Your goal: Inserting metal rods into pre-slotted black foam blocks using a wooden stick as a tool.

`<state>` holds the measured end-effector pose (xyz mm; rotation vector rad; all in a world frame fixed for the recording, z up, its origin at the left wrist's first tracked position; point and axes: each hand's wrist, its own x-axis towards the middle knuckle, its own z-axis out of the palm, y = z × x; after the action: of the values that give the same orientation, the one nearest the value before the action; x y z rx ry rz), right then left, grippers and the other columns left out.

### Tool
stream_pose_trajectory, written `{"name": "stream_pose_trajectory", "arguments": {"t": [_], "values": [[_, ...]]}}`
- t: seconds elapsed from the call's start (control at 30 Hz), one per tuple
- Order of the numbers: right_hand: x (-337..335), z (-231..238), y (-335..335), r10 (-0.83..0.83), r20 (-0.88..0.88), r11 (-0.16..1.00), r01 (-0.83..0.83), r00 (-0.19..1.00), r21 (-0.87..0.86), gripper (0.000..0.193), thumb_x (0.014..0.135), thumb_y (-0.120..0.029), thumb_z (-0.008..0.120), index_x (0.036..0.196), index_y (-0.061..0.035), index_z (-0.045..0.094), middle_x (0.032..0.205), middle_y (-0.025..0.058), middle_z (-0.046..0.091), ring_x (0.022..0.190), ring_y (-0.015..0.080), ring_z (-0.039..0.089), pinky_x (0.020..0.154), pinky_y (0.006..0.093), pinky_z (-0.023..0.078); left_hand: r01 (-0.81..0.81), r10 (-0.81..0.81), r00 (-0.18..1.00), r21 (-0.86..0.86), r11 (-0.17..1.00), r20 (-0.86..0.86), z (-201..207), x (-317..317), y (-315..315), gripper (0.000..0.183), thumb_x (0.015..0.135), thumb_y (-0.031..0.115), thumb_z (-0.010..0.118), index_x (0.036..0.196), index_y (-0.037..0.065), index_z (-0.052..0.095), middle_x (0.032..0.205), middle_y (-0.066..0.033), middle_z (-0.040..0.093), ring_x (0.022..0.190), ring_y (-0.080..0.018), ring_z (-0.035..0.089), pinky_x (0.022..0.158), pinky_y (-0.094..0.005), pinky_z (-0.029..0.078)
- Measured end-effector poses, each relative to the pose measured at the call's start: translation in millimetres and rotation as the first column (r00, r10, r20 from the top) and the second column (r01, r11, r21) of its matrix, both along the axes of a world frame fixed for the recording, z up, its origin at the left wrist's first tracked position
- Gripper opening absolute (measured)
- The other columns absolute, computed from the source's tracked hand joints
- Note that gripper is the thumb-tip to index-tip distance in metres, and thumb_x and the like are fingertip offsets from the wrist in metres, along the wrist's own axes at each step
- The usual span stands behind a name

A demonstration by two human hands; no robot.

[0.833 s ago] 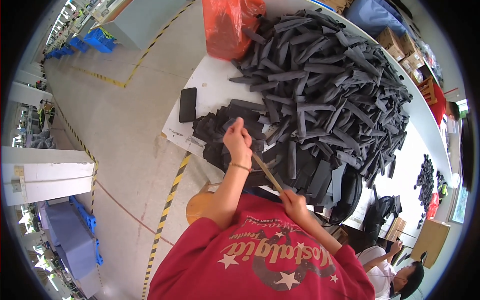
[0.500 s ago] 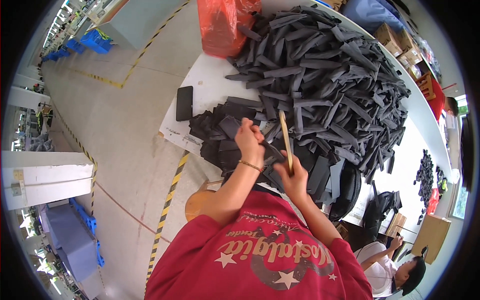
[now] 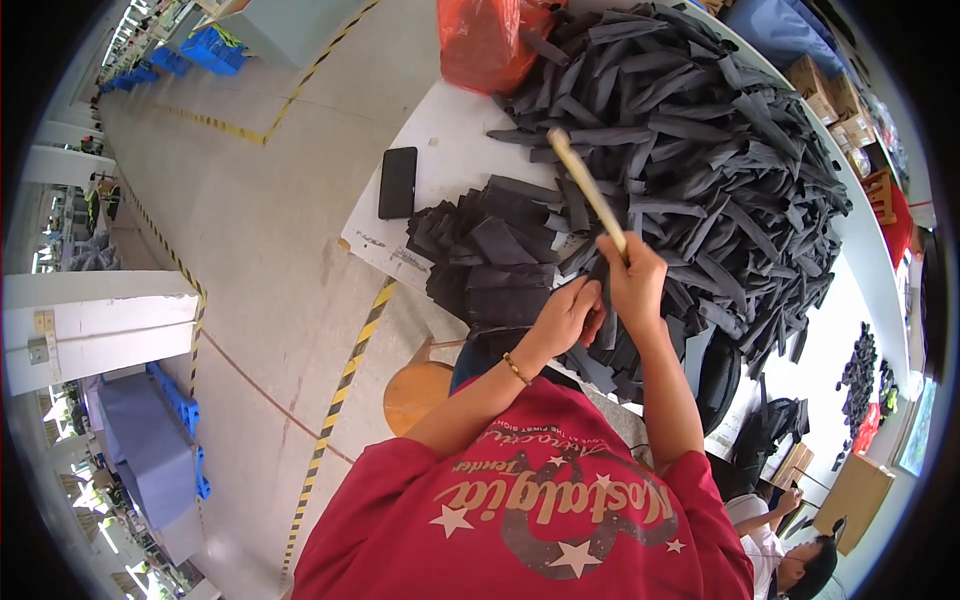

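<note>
My right hand (image 3: 638,283) grips a long, light wooden stick (image 3: 588,187), which points up and left over the table. My left hand (image 3: 568,318) is close beside it, fingers closed around a dark fabric piece (image 3: 599,270) that is mostly hidden by both hands. A heap of dark grey, tube-like fabric strips (image 3: 700,180) covers the table beyond and to the right. Flat dark fabric pieces (image 3: 508,290) lie overlapping in stacks just left of my left hand, and more lie under my hands.
A black phone (image 3: 398,183) lies near the left edge of the white table (image 3: 440,130). A red plastic bag (image 3: 490,45) stands at the far side. A round wooden stool (image 3: 415,395) is by the table's near left. At the lower right a person (image 3: 770,545) sits.
The stick has swung from near upright to a slant up and left, and my right hand has risen. My left hand has come down and right, beside it. The whole view has shifted slightly.
</note>
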<state>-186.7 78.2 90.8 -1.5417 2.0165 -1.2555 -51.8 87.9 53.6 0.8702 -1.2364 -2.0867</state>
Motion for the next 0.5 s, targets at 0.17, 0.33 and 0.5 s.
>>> {"name": "stream_pose_trajectory", "arguments": {"t": [0.17,0.33,0.5], "values": [[-23,16,-58,-0.239,0.018,0.951,0.238,0.971,-0.200,0.020,0.089,-0.020,0.068,0.084,-0.0001,0.064,0.056,0.0112,0.048,0.055,0.0091,0.037,0.048,0.0293,0.035,-0.012,0.011,0.999,0.035,0.999,0.035,6,13,1,0.034,0.102,0.029,0.039,0.081,0.004,0.047,0.062,-0.0055,0.057,0.046,-0.0110,0.054,0.043,-0.0246,0.042],[-105,67,-113,-0.203,0.270,0.871,0.300,0.941,-0.389,0.034,0.089,-0.028,0.069,0.110,-0.0030,0.062,0.064,-0.0014,0.056,0.060,0.0062,0.050,0.057,0.0217,0.039,0.058,0.135,0.893,-0.407,0.911,0.429,-50,55,1,0.022,0.092,0.022,0.057,0.079,0.005,0.056,0.068,-0.0053,0.060,0.056,-0.0195,0.058,0.053,-0.0324,0.047],[-99,43,-73,-0.232,0.091,0.964,0.241,0.969,-0.112,0.039,0.089,-0.029,0.068,0.118,-0.0033,0.058,0.067,0.0006,0.057,0.061,0.0062,0.050,0.057,0.0232,0.041,0.211,0.483,0.731,-0.833,0.512,0.482,-106,61,-20,0.013,0.074,0.016,0.072,0.084,0.010,0.065,0.085,-0.0042,0.058,0.085,-0.0280,0.057,0.071,-0.0370,0.049]]}}
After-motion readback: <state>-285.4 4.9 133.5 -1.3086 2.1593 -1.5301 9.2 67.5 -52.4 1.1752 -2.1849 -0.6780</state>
